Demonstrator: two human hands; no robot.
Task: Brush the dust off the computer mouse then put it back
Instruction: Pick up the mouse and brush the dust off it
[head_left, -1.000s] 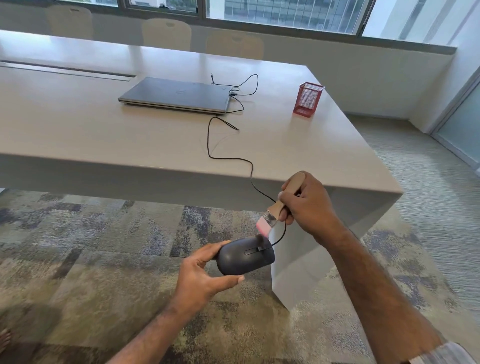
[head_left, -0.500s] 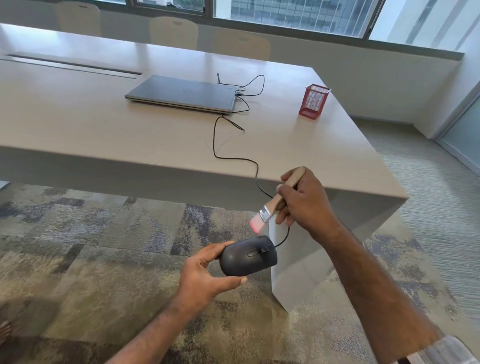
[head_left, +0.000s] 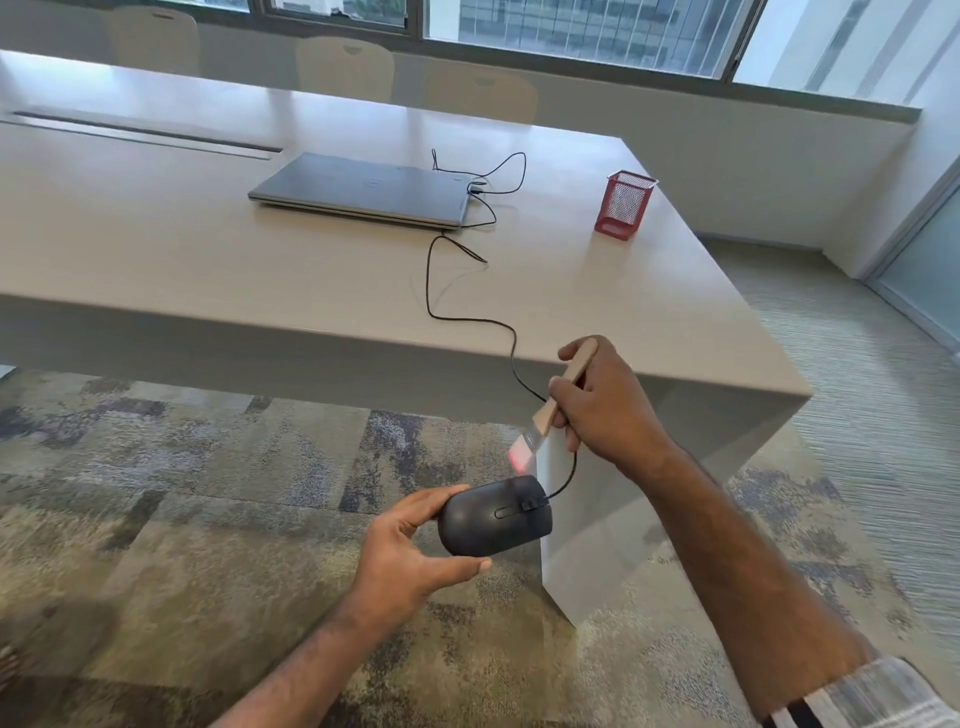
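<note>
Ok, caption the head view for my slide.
Left hand holds wired mouse; right hand poises brush above.

Black mouse (head_left: 493, 514) with black cable (head_left: 470, 319); brush (head_left: 550, 410) with pale wooden handle and pink bristles. Grey laptop (head_left: 358, 189) and red mesh pen holder (head_left: 625, 205) on a beige table (head_left: 208, 260). Carpet (head_left: 182, 493) mottled in olive, grey and purple patches.
</note>
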